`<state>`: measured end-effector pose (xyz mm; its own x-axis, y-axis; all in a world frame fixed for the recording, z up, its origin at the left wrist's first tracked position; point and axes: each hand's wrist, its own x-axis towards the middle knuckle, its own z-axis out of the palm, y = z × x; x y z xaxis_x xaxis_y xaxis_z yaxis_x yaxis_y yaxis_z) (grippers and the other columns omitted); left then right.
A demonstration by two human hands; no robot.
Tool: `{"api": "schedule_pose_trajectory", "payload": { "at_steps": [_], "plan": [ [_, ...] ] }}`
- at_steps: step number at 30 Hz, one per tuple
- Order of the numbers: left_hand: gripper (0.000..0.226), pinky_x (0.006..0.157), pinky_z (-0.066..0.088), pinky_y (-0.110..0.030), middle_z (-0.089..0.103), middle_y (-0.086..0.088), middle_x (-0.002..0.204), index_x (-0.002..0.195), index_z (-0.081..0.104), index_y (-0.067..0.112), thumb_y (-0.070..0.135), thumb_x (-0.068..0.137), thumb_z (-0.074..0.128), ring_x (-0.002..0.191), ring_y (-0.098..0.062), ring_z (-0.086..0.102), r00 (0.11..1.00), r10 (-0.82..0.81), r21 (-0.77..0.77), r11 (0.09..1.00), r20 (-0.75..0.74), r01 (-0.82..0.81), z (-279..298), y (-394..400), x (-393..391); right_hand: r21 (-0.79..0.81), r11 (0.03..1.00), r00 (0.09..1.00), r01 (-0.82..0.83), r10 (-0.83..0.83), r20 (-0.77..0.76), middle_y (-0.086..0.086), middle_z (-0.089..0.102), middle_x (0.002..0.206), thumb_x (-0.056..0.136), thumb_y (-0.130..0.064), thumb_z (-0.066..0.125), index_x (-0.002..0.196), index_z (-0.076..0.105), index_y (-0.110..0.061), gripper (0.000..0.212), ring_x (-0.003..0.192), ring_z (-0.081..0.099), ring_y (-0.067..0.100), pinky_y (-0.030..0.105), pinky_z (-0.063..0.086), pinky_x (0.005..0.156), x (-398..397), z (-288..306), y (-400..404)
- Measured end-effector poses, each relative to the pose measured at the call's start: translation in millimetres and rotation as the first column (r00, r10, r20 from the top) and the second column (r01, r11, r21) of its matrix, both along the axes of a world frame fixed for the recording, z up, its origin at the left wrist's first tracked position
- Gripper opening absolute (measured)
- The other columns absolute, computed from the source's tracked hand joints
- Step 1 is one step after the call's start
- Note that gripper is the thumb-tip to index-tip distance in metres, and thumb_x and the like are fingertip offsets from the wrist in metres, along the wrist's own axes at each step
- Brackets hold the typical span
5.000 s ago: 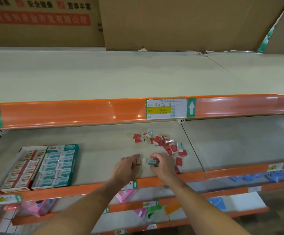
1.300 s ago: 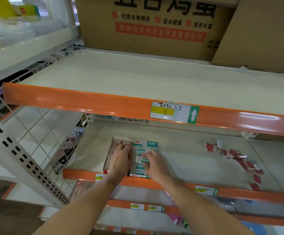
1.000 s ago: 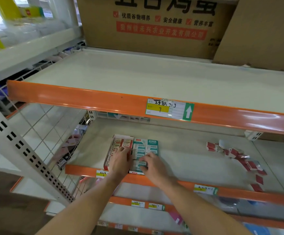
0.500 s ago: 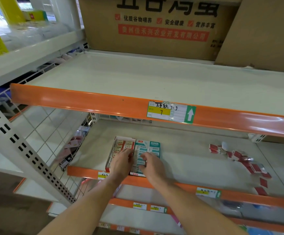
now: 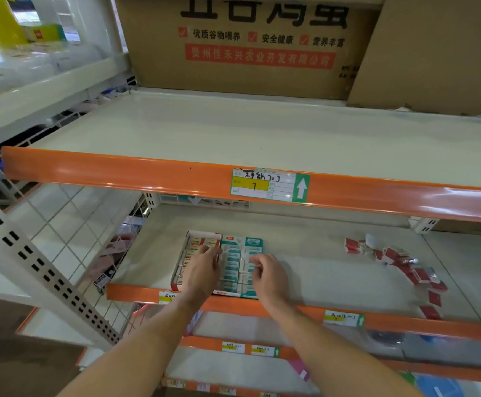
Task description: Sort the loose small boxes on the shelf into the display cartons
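Two display cartons stand side by side at the front left of the middle shelf [image 5: 305,270]: a red-and-white carton [image 5: 191,253] and a teal carton [image 5: 243,245], both filled with rows of small boxes. My left hand [image 5: 202,272] rests with straight fingers on the boxes at the red carton's right edge. My right hand [image 5: 269,277] hovers over the teal carton's right side, fingers curled, pinching what looks like a small teal-and-white box [image 5: 255,265]. A scatter of loose small boxes [image 5: 395,257], mostly red, lies on the shelf far to the right.
An orange shelf lip with a price tag [image 5: 270,184] overhangs the cartons. A wire mesh side panel [image 5: 70,239] and a perforated white upright [image 5: 32,267] close the left side. Cardboard cases [image 5: 247,44] stand on the upper shelf. Lower shelves hold pink and blue packs.
Five seconds ago both hands picked boxes at the loose pile; they have since come over to the cartons. In the last half second my right hand's fingers curled up off the teal carton.
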<state>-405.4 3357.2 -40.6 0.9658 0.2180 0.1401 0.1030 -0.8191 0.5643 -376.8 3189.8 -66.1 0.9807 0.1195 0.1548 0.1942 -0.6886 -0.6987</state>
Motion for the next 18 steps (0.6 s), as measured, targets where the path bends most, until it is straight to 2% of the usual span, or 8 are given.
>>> {"api": "schedule_pose_trajectory", "payload": {
  "at_steps": [3, 6, 12, 18],
  "plan": [
    [0.029, 0.083, 0.053, -0.025, 0.053, 0.003, 0.124, 0.123, 0.061, 0.021, 0.016, 0.097, 0.050, 0.104, -0.012, 0.054, 0.999, -0.015, 0.005, 1.000, 0.029, 0.015, 1.1, -11.7, 2.1, -0.013, 1.000, 1.000, 0.024, -0.024, -0.002, -0.008, 0.063, 0.112, 0.093, -0.009, 0.062, 0.111, 0.067, -0.021, 0.022, 0.097, 0.061, 0.006, 0.021, 0.052, 0.083, 0.2, 0.7, -10.0],
    [0.030, 0.081, 0.050, -0.021, 0.052, 0.002, 0.125, 0.124, 0.060, 0.018, 0.013, 0.097, 0.048, 0.102, -0.009, 0.048, 0.998, -0.068, -0.005, 0.998, 0.012, 0.068, 1.8, -32.5, 4.9, -0.023, 0.999, 0.999, 0.048, -0.049, -0.016, -0.008, 0.063, 0.109, 0.093, -0.010, 0.062, 0.108, 0.068, -0.019, 0.019, 0.094, 0.061, 0.008, 0.017, 0.048, 0.078, 0.4, -0.8, -20.6],
    [0.032, 0.094, 0.045, -0.032, 0.053, 0.002, 0.124, 0.123, 0.062, 0.021, 0.013, 0.093, 0.052, 0.115, -0.020, 0.050, 0.983, -0.178, 0.021, 0.984, -0.041, 0.179, -5.2, -80.3, 12.2, -0.018, 0.995, 0.992, 0.100, -0.101, -0.072, 0.000, 0.066, 0.103, 0.087, -0.006, 0.059, 0.099, 0.070, -0.015, 0.019, 0.093, 0.064, 0.019, 0.029, 0.050, 0.082, -1.7, -9.6, -57.3],
    [0.036, 0.087, 0.047, -0.033, 0.057, -0.001, 0.118, 0.118, 0.066, 0.021, 0.012, 0.088, 0.051, 0.110, -0.022, 0.055, 0.955, -0.288, 0.038, 0.956, -0.068, 0.291, -10.8, -134.6, 21.0, -0.025, 0.986, 0.982, 0.162, -0.164, -0.095, 0.001, 0.066, 0.104, 0.086, -0.006, 0.057, 0.101, 0.069, -0.016, 0.021, 0.095, 0.064, 0.019, 0.031, 0.050, 0.085, -3.8, -9.7, -110.0]
  ]
}}
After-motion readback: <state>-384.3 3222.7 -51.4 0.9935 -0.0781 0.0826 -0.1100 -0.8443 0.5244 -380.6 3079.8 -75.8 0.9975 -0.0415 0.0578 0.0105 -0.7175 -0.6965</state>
